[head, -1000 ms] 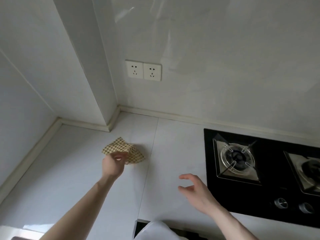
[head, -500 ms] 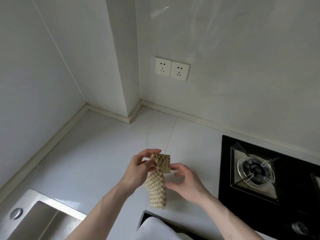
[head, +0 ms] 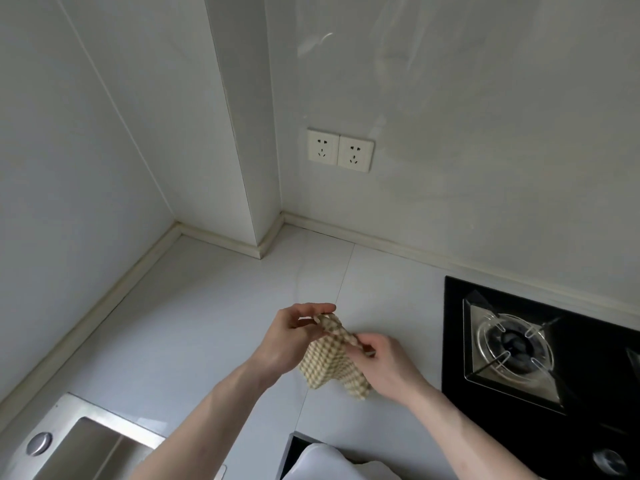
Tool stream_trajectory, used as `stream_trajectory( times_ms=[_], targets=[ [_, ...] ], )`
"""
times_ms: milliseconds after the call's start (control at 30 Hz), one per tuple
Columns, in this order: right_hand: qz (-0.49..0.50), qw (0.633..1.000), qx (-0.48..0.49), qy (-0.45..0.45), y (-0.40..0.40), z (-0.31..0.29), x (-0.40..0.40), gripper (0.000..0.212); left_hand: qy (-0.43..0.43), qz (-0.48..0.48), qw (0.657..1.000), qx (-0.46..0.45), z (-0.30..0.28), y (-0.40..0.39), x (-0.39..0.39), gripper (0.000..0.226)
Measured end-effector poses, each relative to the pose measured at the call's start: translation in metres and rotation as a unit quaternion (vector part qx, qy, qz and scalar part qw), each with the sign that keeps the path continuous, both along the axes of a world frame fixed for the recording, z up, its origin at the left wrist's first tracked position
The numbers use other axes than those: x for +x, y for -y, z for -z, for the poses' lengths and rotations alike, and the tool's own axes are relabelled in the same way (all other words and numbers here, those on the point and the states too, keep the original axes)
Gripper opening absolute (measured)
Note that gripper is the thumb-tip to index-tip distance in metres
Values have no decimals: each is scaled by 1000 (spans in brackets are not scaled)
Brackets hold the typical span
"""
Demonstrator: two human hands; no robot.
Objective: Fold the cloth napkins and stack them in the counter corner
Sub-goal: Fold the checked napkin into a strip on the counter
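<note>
A small yellow-and-cream checked cloth napkin (head: 329, 365) hangs in the air above the white counter (head: 194, 323), held between both hands. My left hand (head: 289, 341) pinches its top corner between thumb and fingers. My right hand (head: 384, 362) pinches the upper edge a little lower and to the right. The cloth droops below in two loose points. The counter corner (head: 180, 228) lies at the back left, bare.
A black gas hob (head: 540, 344) with a burner fills the right side. A steel sink (head: 83, 441) is at the lower left. A wall pillar (head: 249, 150) juts out at the back, with two sockets (head: 340, 150) beside it. A white object (head: 322, 462) sits at the bottom edge.
My left hand lifted the napkin off the counter and brought it toward me. My right hand joined it, and the cloth is now spread wider between both hands.
</note>
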State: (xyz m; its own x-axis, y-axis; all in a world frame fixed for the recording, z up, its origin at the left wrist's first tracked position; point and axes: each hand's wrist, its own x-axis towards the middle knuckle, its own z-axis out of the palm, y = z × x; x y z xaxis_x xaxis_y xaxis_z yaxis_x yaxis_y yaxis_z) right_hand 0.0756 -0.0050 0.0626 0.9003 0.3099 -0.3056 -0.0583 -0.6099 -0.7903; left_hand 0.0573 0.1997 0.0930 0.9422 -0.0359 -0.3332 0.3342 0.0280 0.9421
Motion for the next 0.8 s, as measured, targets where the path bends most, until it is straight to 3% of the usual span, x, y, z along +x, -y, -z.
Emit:
stream_trajectory(
  times_ms=[100, 200, 333, 467, 800],
  targets=[
    [-7, 998, -13, 54, 8, -4, 3, 24, 52, 27, 991, 120, -2, -3, 3, 38],
    [-10, 996, -20, 90, 15, -6, 4, 27, 131, 33, 956, 261, 2, -3, 4, 37],
    [-4, 995, -10, 95, 23, 2, 2, 23, 171, 45, 908, 380, 6, -8, 5, 33],
    [24, 995, -22, 90, 30, 8, -1, 11, 176, 63, 893, 409, 4, -9, 2, 5],
    [29, 999, 15, 35, 28, -2, -8, 18, 177, 135, 903, 368, 4, -3, 3, 33]
  ],
)
